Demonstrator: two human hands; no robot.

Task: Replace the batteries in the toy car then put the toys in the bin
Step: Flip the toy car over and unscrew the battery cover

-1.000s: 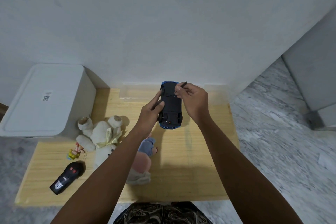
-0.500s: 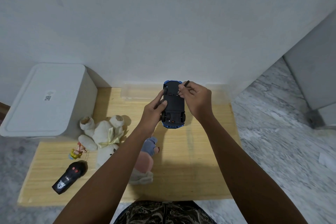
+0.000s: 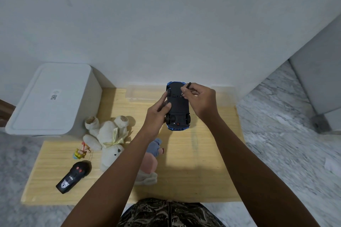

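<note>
A blue toy car (image 3: 178,108) is held upside down above the wooden table (image 3: 193,162), its black underside facing me. My left hand (image 3: 156,114) grips its left side. My right hand (image 3: 200,99) pinches a thin black screwdriver (image 3: 186,87) whose tip touches the underside near the car's far end. On the table's left lie a white teddy bear (image 3: 108,134), a small yellow figurine (image 3: 80,153), a black remote control (image 3: 73,175) and a pink doll (image 3: 149,162) partly hidden by my left forearm. A white lidded bin (image 3: 51,97) stands at the far left.
A clear plastic box (image 3: 144,92) sits against the wall behind the car. Marble floor surrounds the low table, and a grey cabinet (image 3: 321,83) stands at the right. My patterned shorts (image 3: 169,214) show at the bottom edge.
Both hands and the car have shifted slightly to the right and stayed raised. The screwdriver tip remains on the car's underside.
</note>
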